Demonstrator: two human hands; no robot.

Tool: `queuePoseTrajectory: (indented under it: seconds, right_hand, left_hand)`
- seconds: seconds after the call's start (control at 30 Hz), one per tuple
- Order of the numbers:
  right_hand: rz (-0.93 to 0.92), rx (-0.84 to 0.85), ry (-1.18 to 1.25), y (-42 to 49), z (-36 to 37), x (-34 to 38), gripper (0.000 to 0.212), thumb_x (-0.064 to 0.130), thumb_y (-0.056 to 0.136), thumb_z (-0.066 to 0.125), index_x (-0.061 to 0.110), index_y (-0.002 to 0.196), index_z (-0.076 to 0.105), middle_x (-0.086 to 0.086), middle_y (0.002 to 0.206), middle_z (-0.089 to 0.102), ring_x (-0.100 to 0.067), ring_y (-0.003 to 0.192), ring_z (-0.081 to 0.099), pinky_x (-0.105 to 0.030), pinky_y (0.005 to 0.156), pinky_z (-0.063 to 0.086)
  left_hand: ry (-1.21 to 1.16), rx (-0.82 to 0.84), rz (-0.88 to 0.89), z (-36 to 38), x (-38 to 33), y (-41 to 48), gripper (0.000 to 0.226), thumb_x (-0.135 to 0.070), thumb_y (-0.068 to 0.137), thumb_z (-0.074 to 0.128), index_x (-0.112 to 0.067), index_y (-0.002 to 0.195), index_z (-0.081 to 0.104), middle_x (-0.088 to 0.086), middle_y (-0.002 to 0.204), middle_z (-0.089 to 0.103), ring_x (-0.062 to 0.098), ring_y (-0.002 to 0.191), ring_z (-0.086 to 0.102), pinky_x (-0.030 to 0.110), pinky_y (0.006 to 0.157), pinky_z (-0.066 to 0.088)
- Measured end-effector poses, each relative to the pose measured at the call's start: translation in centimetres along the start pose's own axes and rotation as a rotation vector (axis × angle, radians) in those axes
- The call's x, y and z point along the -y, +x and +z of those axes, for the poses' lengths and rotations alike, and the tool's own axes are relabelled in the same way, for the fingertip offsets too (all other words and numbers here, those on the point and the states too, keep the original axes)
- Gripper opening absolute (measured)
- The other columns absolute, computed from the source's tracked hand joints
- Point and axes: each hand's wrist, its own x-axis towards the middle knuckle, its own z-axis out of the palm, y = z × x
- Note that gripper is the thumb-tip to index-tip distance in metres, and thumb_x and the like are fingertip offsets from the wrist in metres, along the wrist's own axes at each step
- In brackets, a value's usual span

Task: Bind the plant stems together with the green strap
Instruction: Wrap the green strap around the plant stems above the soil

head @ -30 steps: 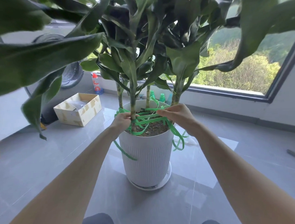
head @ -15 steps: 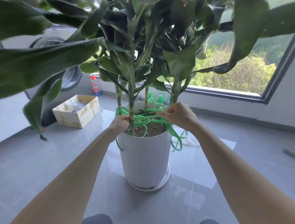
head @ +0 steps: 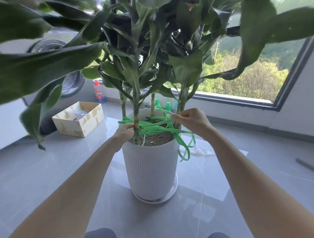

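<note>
A tall leafy plant with several stems (head: 136, 109) grows from soil in a white ribbed pot (head: 152, 165) on the floor. A green strap (head: 158, 127) runs in several loops between the stems just above the soil, and a loose loop hangs over the pot's right rim. My left hand (head: 125, 132) grips the strap against the front left stem, where it is wrapped round. My right hand (head: 191, 120) pinches strap strands at the right stem, above the rim.
A cardboard box (head: 78, 118) sits on the floor at the left, with a red-capped bottle (head: 98, 92) behind it. Green bottles (head: 162, 104) stand behind the pot. A window (head: 258, 74) fills the right wall. Large leaves hang overhead. A rod (head: 310, 168) lies at far right.
My right hand has lifted a little and pulled the strap strands toward the right stem. The loose end that hung down the pot's left side is gone from there. My left hand stays at the front stem.
</note>
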Motion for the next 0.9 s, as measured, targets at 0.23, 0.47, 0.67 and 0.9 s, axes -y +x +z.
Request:
queuePoseTrajectory:
  seconds: [0.23, 0.47, 0.67, 0.9]
  right_hand:
    - [0.169, 0.292, -0.351, -0.8, -1.0, -0.9, 0.026, 0.032, 0.077, 0.076, 0.013, 0.092, 0.069, 0.003, 0.084, 0.06, -0.011, 0.075, 0.052, -0.024, 0.065, 0.044]
    - [0.282, 0.122, -0.75, -1.5, 0.4, 0.2, 0.024, 0.013, 0.075, 0.07, 0.017, 0.099, 0.066, 0.0, 0.087, 0.058, -0.02, 0.083, 0.055, -0.025, 0.066, 0.039]
    - [0.291, 0.459, -0.379, -1.3, 0.1, 0.7, 0.021, 0.035, 0.08, 0.074, 0.014, 0.076, 0.071, 0.014, 0.065, 0.063, -0.002, 0.065, 0.047, -0.022, 0.069, 0.038]
    - [0.193, 0.417, -0.435, -1.0, 0.2, -0.3, 0.028, 0.033, 0.082, 0.071, 0.005, 0.085, 0.071, -0.002, 0.077, 0.054, -0.013, 0.071, 0.046, -0.024, 0.057, 0.036]
  left_hand:
    - [-0.007, 0.004, -0.051, 0.0, 0.3, 0.4, 0.038, 0.003, 0.097, 0.034, -0.007, 0.123, 0.059, 0.011, 0.124, 0.062, 0.014, 0.1, 0.043, 0.028, 0.092, 0.031]
    - [-0.027, 0.007, -0.05, 0.1, 0.5, 0.4, 0.032, 0.001, 0.096, 0.043, -0.006, 0.121, 0.062, 0.009, 0.114, 0.061, 0.015, 0.098, 0.043, 0.029, 0.093, 0.033]
    - [-0.06, 0.037, -0.041, -0.1, 0.8, 0.7, 0.034, 0.006, 0.095, 0.039, -0.006, 0.114, 0.065, 0.013, 0.113, 0.065, 0.02, 0.105, 0.051, 0.031, 0.106, 0.031]
    - [-0.078, 0.029, -0.033, 0.1, 0.7, 0.8, 0.031, 0.003, 0.095, 0.042, -0.005, 0.114, 0.065, 0.012, 0.123, 0.061, 0.024, 0.119, 0.049, 0.036, 0.108, 0.031]
